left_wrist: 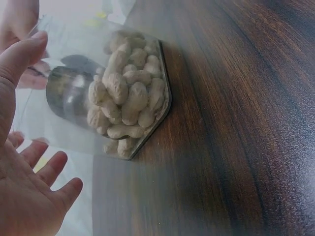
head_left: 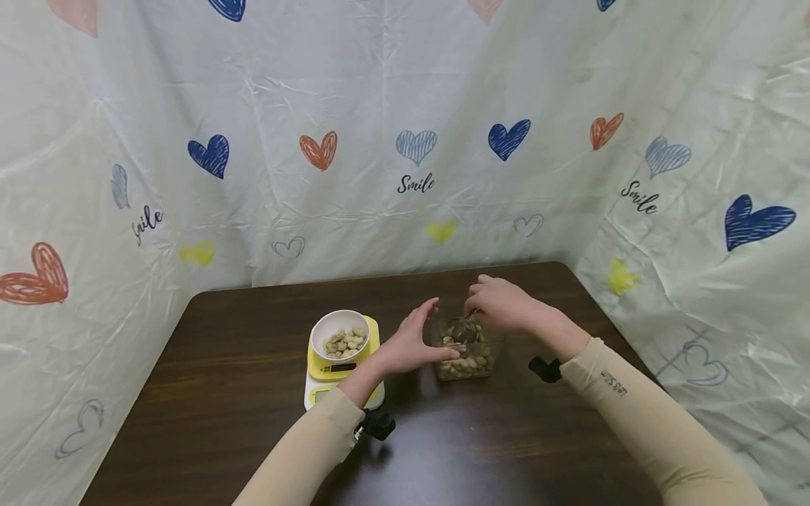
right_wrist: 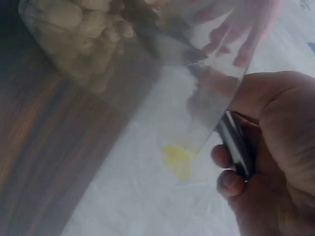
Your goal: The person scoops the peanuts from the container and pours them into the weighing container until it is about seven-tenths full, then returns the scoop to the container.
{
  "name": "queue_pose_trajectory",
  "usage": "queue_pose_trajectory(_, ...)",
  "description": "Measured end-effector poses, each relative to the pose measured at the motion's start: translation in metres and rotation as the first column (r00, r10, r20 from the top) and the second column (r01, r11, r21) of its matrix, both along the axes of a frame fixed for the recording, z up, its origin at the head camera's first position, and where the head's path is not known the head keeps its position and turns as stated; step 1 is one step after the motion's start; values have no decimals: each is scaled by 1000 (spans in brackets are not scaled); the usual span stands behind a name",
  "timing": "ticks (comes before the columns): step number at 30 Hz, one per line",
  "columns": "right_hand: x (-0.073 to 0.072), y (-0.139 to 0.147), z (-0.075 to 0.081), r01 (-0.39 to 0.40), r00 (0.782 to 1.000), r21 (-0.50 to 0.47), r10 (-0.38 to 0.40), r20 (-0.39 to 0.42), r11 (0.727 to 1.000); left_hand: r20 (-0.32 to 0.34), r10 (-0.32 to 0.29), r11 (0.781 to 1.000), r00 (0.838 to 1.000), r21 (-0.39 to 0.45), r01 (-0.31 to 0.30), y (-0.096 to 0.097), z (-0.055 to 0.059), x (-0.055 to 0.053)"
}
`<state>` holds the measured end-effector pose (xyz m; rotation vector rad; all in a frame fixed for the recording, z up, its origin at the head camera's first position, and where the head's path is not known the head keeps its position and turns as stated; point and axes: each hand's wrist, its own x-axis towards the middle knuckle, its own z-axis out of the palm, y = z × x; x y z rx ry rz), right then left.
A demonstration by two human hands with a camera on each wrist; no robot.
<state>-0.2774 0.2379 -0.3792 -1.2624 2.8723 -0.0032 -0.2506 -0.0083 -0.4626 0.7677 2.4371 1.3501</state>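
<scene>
A clear plastic container (head_left: 498, 350) of unshelled peanuts (left_wrist: 129, 93) stands on the table, right of centre. My left hand (head_left: 411, 343) holds its left side, the thumb against the near wall and the fingers spread along another side. My right hand (head_left: 503, 303) reaches over the far rim and grips the metal handle (right_wrist: 236, 147) of a scoop. The rounded scoop head (left_wrist: 69, 91) dips inside the container against the peanuts. How full it is cannot be made out. Left of the container, a white bowl (head_left: 318, 330) with some peanuts (head_left: 344, 343) sits on a yellow-and-white kitchen scale (head_left: 318, 368).
The dark wooden table (head_left: 240, 379) extends around these things. A white curtain (head_left: 361, 211) printed with hearts hangs behind the table and along its sides. My left forearm passes in front of the scale's lower part and partly hides its display.
</scene>
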Motion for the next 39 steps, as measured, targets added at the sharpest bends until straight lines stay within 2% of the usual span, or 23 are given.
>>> queue_pose_trajectory(8,0,16,7,114,984,-85,-101,145,990,-14,-8,1000,1000,7,8,1,1,0)
queue_pose_trajectory(16,-4,20,4,114,978,-109,-93,186,987,-18,-6,1000,1000,-5,6,2,0,0)
queue_pose_trajectory(26,-8,35,15,193,954,-213,-132,271,958,-25,3,1000,1000,6,-3,3,-1,-2)
queue_pose_trajectory(30,-10,42,16,197,943,-256,-111,313,946,-33,3,1000,999,12,-2,3,-2,-2)
queue_pose_trajectory(34,-13,47,15,226,923,-271,-117,366,936,-31,0,1000,1000,10,0,2,-2,-2)
queue_pose_trajectory(39,-14,54,11,318,878,-281,-170,447,905,-31,-5,1000,1000,10,5,3,-4,-3)
